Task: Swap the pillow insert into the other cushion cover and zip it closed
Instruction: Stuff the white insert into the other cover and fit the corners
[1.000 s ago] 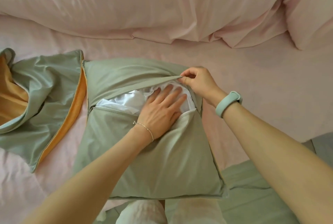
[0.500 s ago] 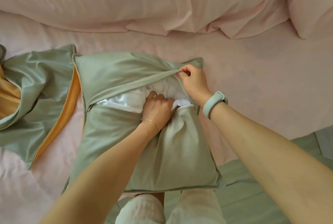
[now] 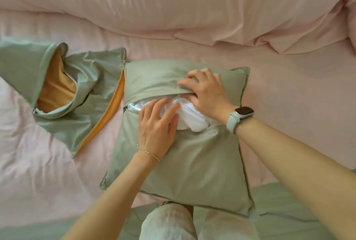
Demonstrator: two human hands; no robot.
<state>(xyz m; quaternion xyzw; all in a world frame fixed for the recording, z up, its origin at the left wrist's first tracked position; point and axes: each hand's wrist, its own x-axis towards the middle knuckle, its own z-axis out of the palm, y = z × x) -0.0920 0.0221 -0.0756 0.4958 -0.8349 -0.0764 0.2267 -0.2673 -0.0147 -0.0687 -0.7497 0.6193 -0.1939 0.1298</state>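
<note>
A sage-green cushion cover (image 3: pixel 185 164) lies on the bed with its back zipper open. The white pillow insert (image 3: pixel 192 122) bulges out through the right part of the opening. My left hand (image 3: pixel 157 126) rests on the cover's lower edge, its fairly straight fingers pressing on the insert. My right hand (image 3: pixel 209 91) grips the upper flap of the opening, fingers on top and thumb tucked beneath. A second cover (image 3: pixel 90 102), green with an orange lining, lies crumpled and empty to the left, its mouth gaping.
A pink sheet (image 3: pixel 289 104) covers the bed, and a rumpled pink duvet (image 3: pixel 173 2) is heaped along the far side. A green blanket (image 3: pixel 289 210) and my pale-trousered knee (image 3: pixel 167 222) lie at the near edge.
My left hand has uncurled from a grip on the insert and now presses on it with straighter fingers. More white insert bulges out. My right hand has shifted further over the upper flap.
</note>
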